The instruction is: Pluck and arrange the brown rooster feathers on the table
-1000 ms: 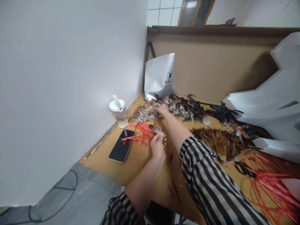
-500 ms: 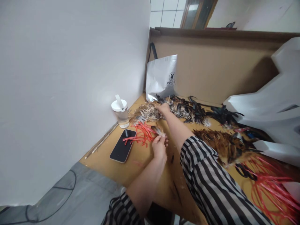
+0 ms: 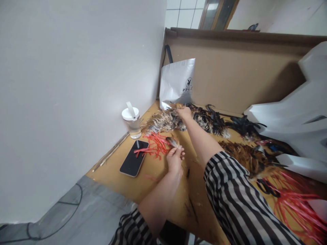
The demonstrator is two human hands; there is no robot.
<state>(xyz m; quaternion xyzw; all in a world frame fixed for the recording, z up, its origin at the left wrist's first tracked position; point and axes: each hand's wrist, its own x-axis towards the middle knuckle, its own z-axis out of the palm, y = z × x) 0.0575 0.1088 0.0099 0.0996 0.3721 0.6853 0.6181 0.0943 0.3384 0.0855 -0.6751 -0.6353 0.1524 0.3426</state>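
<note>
My left hand (image 3: 175, 157) is closed in a pinch on a small bunch of feathers (image 3: 172, 141), dark at the tips and pale at the base. Beneath and to the left of it lie cut red ribbon strips (image 3: 156, 144), some resting on a phone (image 3: 134, 159). My right hand (image 3: 184, 113) reaches to the back, its fingers closed among brown feathers at the top of a long feather pile (image 3: 163, 121). That pile runs from tan on the left to black feathers (image 3: 214, 119) on the right. The right fingertips are partly hidden.
A lidded cup (image 3: 133, 123) of clear liquid stands by the white panel (image 3: 76, 85). Behind the feathers is a silver bag (image 3: 176, 81). To the right lie a brown feather heap (image 3: 245, 156), scissors (image 3: 267, 187) and red ribbons (image 3: 298, 204). A cardboard wall (image 3: 237, 71) closes the back.
My right hand has moved a little right and up over the feather pile, with brown feathers now showing at its fingers. My left hand has stayed nearly still with its bunch.
</note>
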